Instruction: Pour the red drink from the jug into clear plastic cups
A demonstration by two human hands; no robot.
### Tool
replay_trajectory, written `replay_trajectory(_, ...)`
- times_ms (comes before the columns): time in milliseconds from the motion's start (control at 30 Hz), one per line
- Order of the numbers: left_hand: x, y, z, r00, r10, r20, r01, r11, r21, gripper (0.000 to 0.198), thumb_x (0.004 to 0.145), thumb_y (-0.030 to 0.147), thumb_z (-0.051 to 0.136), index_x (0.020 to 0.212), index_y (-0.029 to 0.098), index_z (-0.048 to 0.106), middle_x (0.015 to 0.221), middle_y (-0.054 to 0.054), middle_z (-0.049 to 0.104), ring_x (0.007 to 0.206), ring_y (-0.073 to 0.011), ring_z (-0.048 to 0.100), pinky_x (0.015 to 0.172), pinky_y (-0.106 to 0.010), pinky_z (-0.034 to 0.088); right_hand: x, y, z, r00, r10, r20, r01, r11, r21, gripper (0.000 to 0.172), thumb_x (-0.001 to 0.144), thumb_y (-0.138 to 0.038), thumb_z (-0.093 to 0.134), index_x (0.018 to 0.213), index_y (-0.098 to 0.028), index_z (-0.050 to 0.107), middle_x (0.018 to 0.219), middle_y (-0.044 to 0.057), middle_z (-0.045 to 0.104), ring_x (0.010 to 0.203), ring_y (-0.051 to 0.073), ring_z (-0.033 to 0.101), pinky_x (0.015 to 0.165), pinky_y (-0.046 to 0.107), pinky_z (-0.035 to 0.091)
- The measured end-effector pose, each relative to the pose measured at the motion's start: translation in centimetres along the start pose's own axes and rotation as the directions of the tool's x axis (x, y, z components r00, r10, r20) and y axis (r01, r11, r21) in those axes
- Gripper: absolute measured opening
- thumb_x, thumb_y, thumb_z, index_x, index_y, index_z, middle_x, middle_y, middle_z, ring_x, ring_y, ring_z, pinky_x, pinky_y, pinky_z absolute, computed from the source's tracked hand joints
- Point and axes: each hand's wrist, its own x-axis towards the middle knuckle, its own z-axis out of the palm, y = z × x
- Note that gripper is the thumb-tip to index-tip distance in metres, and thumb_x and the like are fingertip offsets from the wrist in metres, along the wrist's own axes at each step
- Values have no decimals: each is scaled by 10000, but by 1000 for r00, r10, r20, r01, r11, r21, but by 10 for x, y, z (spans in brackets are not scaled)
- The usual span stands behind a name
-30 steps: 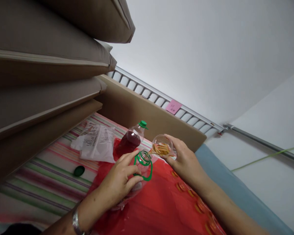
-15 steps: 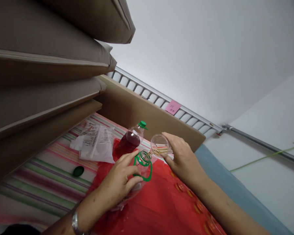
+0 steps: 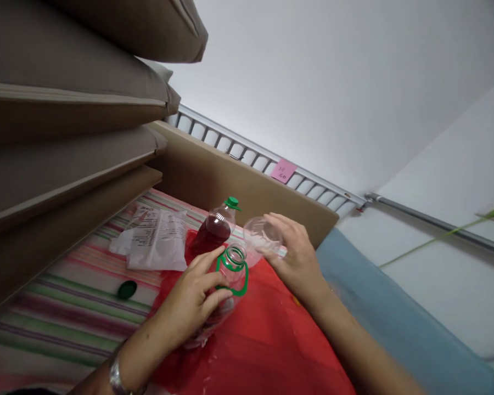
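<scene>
Clear plastic, green-handled bottle (image 3: 231,273) sits gripped by the left hand (image 3: 195,289); just right of it, the right hand (image 3: 293,258) grips a tipped, clear round cup (image 3: 263,233). Pouring seems finished, calling for righting the cup.

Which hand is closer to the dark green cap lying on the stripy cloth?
Left. The left hand is on the open bottle, to the right of the dark green cap in the picture. The right hand, holding the clear cup, is farther right.
</scene>
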Motion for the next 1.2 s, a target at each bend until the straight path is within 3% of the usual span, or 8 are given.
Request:
replay_trajectory(67, 0, -2, -1, 1000, 0, 16, 0, 1000, 4, 163, 894, 290, 535, 906, 263, 695, 1494, -55, 398, 1347, -257, 383, 1082, -483, 359, -20, 18, 10, 947, 311, -85, -291, 937, 192, 552, 737, -372, 693, 1254, -239, 552, 1237, 107, 607, 1169, 297, 545, 994, 501, 423)
replay_trajectory(133, 0, -3, -1, 1000, -12, 21, 11, 1000, 20, 164, 898, 291, 529, 903, 262, 690, 1489, -60, 405, 1344, -255, 387, 1079, -485, 360, -50, 36, 27, 801, 598, -45, -519, 729, 445, 615, 712, -436, 701, 1256, -204, 531, 1182, 114, 634, 1113, 286, 592, 952, 472, 467)
replay_trajectory(233, 0, -3, -1, 1000, -29, 12, 28, 998, 49, 175, 902, 300, 520, 883, 256, 688, 1485, -72, 409, 1338, -261, 399, 1074, -493, 363, -95, 54, 62, 575, 807, 133, -641, 344, 686, 680, 712, -506, 667, 1280, -183, 475, 1126, 129, 661, 1052, 280, 639, 882, 452, 518)
replay_trajectory(300, -1, -3, 0, 999, -30, 9, 30, 998, 63, 184, 903, 308, 517, 872, 256, 691, 1489, -70, 405, 1336, -267, 404, 1077, -498, 359, -113, 59, 85, 503, 847, 170, -647, 239, 724, 756, 691, -505, 682, 1324, -192, 414, 1097, 124, 671, 1034, 276, 652, 878, 458, 519)
replay_trajectory(633, 0, -6, 3, 1000, -4, -1, 5, 993, 119, 156, 895, 304, 533, 892, 283, 688, 1494, -30, 404, 1313, -252, 437, 1066, -445, 385, -102, 65, 170, 606, 790, 91, -602, 381, 702, 756, 679, -394, 673, 1339, -193, 363, 1283, 165, 572, 1165, 259, 574, 973, 429, 463)
replay_trajectory(833, -1, -8, 4, 1000, -3, 2, 2, 991, 132, 142, 891, 300, 541, 911, 301, 682, 1504, -1, 386, 1321, -245, 429, 1065, -417, 386, -117, 76, 209, 609, 793, 25, -653, 483, 583, 736, 677, -406, 680, 1306, -165, 381, 1347, 187, 513, 1252, 287, 491, 1051, 463, 379)
replay_trajectory(967, 0, -6, 3, 1000, -8, 6, 7, 991, 133, 141, 890, 295, 542, 904, 297, 683, 1504, -4, 386, 1324, -244, 428, 1070, -415, 387, -125, 73, 214, 594, 800, 87, -721, 481, 498, 765, 685, -417, 685, 1340, -204, 350, 1370, 174, 497, 1265, 301, 477, 1032, 475, 405)
replay_trajectory(1200, 1, -5, 4, 1000, 7, 7, -8, 991, 132, 133, 890, 284, 545, 897, 293, 678, 1501, -3, 390, 1327, -237, 427, 1062, -408, 400, -124, 62, 204, 747, 665, 18, -632, 701, 329, 693, 824, -457, 545, 1409, -155, 326, 1477, 178, 374, 1379, 309, 313, 1115, 517, 278)
